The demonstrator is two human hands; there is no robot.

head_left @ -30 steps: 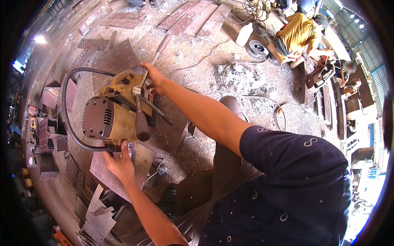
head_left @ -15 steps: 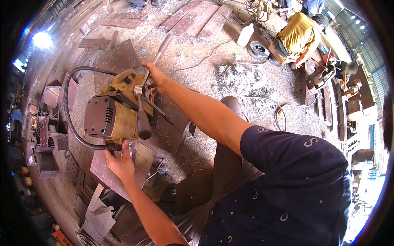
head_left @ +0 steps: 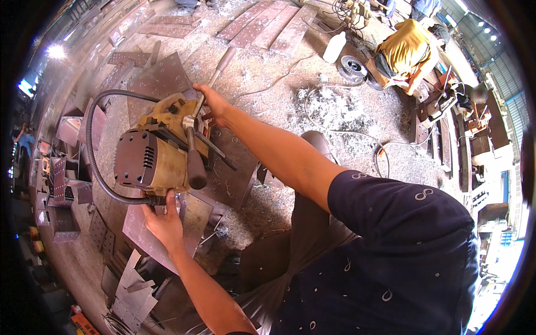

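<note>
My left hand (head_left: 163,219) grips the lower end of the worn yellow-and-brown magnetic drill machine (head_left: 156,153), left of centre in the frame, just where its black ribbed hose (head_left: 92,162) loops in. My right hand (head_left: 214,103) is closed around the drill's feed handle at the machine's upper end, so my hands sit apart at either end of it. The drill stands on a flat grey steel plate (head_left: 234,167). Silvery metal shavings (head_left: 329,106) litter the floor, centre top. At upper right a person in a yellow shirt (head_left: 406,50) crouches.
</note>
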